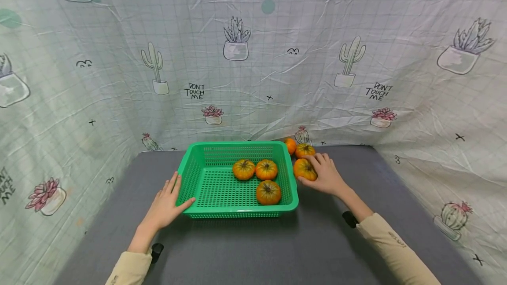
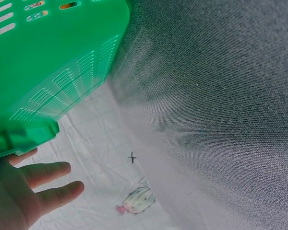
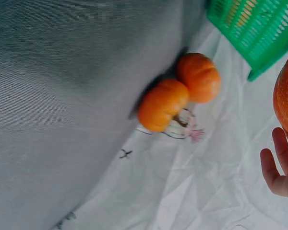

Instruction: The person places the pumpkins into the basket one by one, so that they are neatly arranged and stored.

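Note:
A green plastic basket (image 1: pixel 237 210) stands on the dark table with three small orange pumpkins (image 1: pixel 268 192) inside, toward its right half. My left hand (image 1: pixel 164 206) rests on the basket's left rim, fingers spread and straight; in the left wrist view the fingers (image 2: pixel 57 194) extend past the green rim. Just outside the right wall, my right hand (image 1: pixel 322 174) grips another pumpkin (image 1: pixel 304 169) from its right side. The right wrist view has this held pumpkin (image 3: pixel 287 98) at the right edge, lifted off the table, with only part of it showing.
Two more pumpkins (image 3: pixel 163 104) lie side by side on the grey table (image 1: pixel 237 250), behind the right hand near the basket's back right corner. A white cactus-print cloth (image 1: pixel 253 78) hangs at the table's back and sides.

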A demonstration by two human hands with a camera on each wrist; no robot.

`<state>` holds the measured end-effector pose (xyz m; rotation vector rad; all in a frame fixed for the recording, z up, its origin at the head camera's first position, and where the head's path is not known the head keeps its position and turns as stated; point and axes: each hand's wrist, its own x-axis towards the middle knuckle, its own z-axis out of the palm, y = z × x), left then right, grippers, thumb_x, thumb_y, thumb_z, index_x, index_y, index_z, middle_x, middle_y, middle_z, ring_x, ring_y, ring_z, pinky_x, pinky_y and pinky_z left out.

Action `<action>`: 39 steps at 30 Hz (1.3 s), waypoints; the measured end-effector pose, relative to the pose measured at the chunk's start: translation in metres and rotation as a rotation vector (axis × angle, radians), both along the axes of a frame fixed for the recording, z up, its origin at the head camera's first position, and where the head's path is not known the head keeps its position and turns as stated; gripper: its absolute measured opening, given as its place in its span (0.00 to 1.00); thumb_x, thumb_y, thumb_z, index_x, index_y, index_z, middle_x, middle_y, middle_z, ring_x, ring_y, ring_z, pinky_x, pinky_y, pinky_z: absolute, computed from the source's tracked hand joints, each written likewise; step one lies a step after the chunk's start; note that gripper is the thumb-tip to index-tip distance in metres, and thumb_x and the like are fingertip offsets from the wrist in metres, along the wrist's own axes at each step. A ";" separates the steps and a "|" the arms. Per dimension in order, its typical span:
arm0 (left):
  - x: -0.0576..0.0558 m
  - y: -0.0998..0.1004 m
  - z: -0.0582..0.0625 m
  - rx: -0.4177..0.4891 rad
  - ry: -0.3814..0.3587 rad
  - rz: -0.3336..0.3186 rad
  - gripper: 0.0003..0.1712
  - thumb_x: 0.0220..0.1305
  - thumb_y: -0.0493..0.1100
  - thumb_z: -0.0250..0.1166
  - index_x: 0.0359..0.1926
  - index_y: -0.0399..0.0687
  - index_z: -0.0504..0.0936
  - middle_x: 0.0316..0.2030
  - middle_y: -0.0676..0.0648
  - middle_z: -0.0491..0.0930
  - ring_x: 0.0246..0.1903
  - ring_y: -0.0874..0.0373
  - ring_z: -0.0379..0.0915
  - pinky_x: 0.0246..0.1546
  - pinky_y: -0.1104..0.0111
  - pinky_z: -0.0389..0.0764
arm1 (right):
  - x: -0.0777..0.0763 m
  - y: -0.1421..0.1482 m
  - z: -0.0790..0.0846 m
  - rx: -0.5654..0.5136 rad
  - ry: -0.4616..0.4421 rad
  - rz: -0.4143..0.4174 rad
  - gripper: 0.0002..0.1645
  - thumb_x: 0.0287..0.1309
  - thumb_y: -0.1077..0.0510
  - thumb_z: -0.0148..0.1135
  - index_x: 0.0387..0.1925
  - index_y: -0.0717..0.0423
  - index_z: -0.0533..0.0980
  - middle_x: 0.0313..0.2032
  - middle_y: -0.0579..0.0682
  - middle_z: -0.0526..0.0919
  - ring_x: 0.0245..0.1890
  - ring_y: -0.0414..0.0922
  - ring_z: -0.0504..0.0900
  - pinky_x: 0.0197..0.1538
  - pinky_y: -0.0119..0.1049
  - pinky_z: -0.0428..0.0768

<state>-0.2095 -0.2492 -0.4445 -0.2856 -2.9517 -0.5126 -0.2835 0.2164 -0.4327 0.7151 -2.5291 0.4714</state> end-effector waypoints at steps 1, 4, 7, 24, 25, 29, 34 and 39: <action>0.000 0.000 0.000 0.000 -0.001 0.001 0.52 0.58 0.66 0.50 0.69 0.37 0.41 0.69 0.36 0.39 0.64 0.30 0.40 0.56 0.36 0.50 | 0.002 -0.001 0.004 0.008 -0.009 0.003 0.37 0.47 0.35 0.59 0.53 0.53 0.69 0.41 0.53 0.69 0.38 0.47 0.61 0.35 0.38 0.58; -0.001 -0.001 0.000 0.000 -0.007 0.002 0.52 0.58 0.67 0.50 0.69 0.37 0.41 0.69 0.36 0.39 0.64 0.31 0.40 0.56 0.36 0.50 | 0.007 -0.006 0.015 0.026 -0.051 0.015 0.36 0.46 0.39 0.61 0.56 0.50 0.67 0.43 0.53 0.70 0.41 0.49 0.63 0.37 0.39 0.60; -0.001 0.000 0.000 -0.001 -0.009 0.005 0.52 0.58 0.67 0.49 0.69 0.37 0.40 0.69 0.36 0.38 0.64 0.31 0.39 0.56 0.36 0.50 | 0.010 -0.010 0.021 0.048 -0.074 0.032 0.36 0.47 0.40 0.61 0.58 0.48 0.66 0.44 0.53 0.70 0.41 0.48 0.63 0.38 0.39 0.60; -0.001 0.002 0.001 -0.004 -0.012 -0.001 0.52 0.58 0.66 0.49 0.69 0.37 0.40 0.69 0.36 0.38 0.64 0.31 0.40 0.56 0.37 0.51 | 0.017 -0.037 0.040 0.106 -0.111 0.172 0.36 0.51 0.39 0.57 0.60 0.47 0.64 0.49 0.51 0.70 0.49 0.49 0.64 0.46 0.47 0.63; -0.001 0.002 0.001 -0.005 -0.013 0.000 0.52 0.58 0.66 0.49 0.69 0.37 0.40 0.69 0.36 0.39 0.64 0.31 0.40 0.56 0.37 0.51 | 0.017 -0.039 0.041 0.115 -0.111 0.181 0.36 0.51 0.39 0.56 0.60 0.46 0.64 0.49 0.51 0.70 0.49 0.49 0.64 0.47 0.47 0.63; 0.000 0.003 0.001 -0.004 -0.013 0.002 0.52 0.58 0.66 0.49 0.69 0.37 0.41 0.69 0.36 0.39 0.64 0.31 0.40 0.56 0.37 0.51 | 0.017 -0.047 0.046 0.154 -0.105 0.221 0.36 0.52 0.38 0.55 0.61 0.46 0.63 0.48 0.49 0.70 0.47 0.47 0.64 0.47 0.44 0.64; 0.000 0.002 0.002 -0.003 -0.015 0.003 0.52 0.58 0.67 0.49 0.69 0.37 0.41 0.69 0.36 0.39 0.64 0.31 0.40 0.56 0.36 0.51 | 0.018 -0.060 0.054 0.201 -0.108 0.272 0.36 0.52 0.37 0.54 0.61 0.46 0.63 0.48 0.49 0.70 0.45 0.44 0.63 0.44 0.40 0.62; 0.000 0.001 0.003 -0.007 -0.015 0.004 0.52 0.58 0.66 0.50 0.69 0.37 0.41 0.69 0.36 0.39 0.64 0.31 0.40 0.56 0.37 0.51 | 0.016 -0.075 0.062 0.287 -0.098 0.323 0.37 0.52 0.34 0.52 0.61 0.45 0.63 0.48 0.48 0.70 0.45 0.44 0.61 0.42 0.37 0.62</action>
